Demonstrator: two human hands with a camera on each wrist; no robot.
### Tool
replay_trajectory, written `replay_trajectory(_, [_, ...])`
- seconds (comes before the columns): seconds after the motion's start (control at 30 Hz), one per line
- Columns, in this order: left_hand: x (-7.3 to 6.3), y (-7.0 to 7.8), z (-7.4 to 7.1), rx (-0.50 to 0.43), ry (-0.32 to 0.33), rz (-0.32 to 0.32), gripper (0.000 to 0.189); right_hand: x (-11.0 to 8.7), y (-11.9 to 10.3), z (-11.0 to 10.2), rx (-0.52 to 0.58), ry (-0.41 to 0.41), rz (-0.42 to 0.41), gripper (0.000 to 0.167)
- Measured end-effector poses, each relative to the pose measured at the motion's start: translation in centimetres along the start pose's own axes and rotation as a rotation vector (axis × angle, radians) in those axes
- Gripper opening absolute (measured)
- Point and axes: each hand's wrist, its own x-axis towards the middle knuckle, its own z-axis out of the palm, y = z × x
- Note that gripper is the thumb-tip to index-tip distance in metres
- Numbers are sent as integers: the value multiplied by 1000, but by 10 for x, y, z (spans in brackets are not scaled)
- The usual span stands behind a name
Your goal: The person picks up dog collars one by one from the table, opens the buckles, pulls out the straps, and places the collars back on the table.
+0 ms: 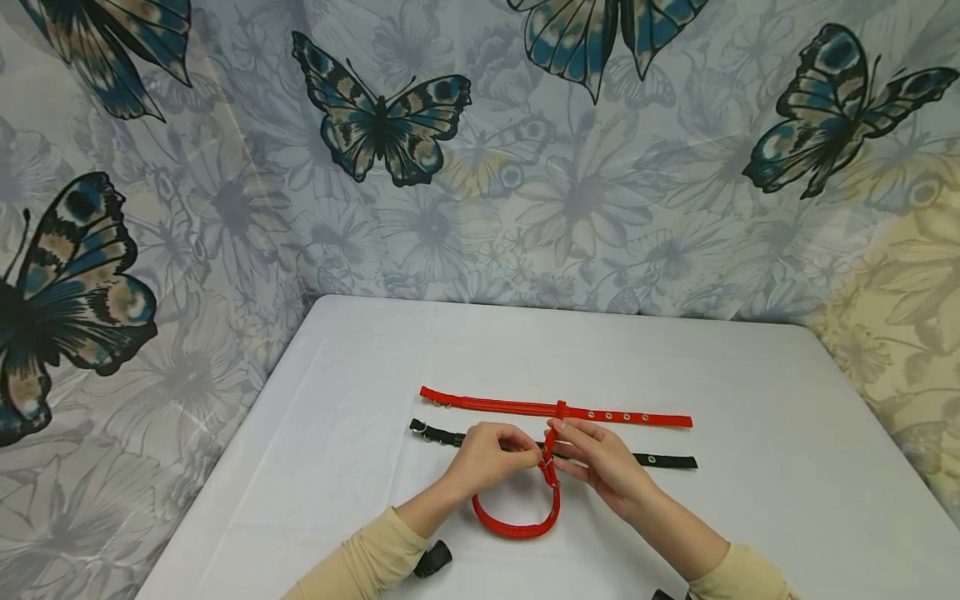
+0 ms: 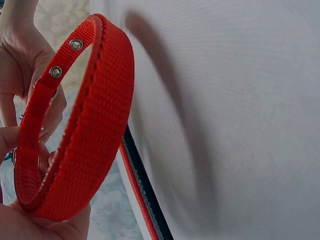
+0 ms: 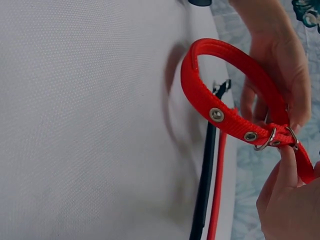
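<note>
A red webbing collar point(image 1: 517, 530) is bent into a loop and held up over the white table between both hands. My left hand point(image 1: 491, 457) pinches it near the buckle from the left. Opposite, my right hand point(image 1: 606, 467) grips the strap end that rises past the buckle. The right wrist view shows the metal buckle point(image 3: 294, 139) with the strap through it, a D-ring beside it and metal eyelets point(image 3: 216, 114) along the band. In the left wrist view the padded band point(image 2: 107, 115) hangs toward the camera, its shadow on the cloth.
Behind the hands, a second red collar point(image 1: 510, 407) lies flat across the table point(image 1: 375, 350). A black collar point(image 1: 667, 461) lies parallel to it, partly hidden by the hands. Beside my left sleeve is a small black object point(image 1: 433, 559). Butterfly-print fabric point(image 1: 585, 250) stands behind the table.
</note>
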Motion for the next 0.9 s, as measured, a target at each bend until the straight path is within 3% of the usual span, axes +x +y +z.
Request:
replay_trajectory(0.33, [-5, 1, -5, -118, -4, -63, 5, 1, -2, 3, -73, 52, 7, 47])
replay_trajectory(0.57, [-7, -1, -6, -235, -28, -118, 9, 2, 0, 4, -170, 75, -42, 45])
replay_trajectory(0.9, [-8, -5, -7, -348, 1, -106, 11, 0, 7, -3, -269, -12, -77, 44])
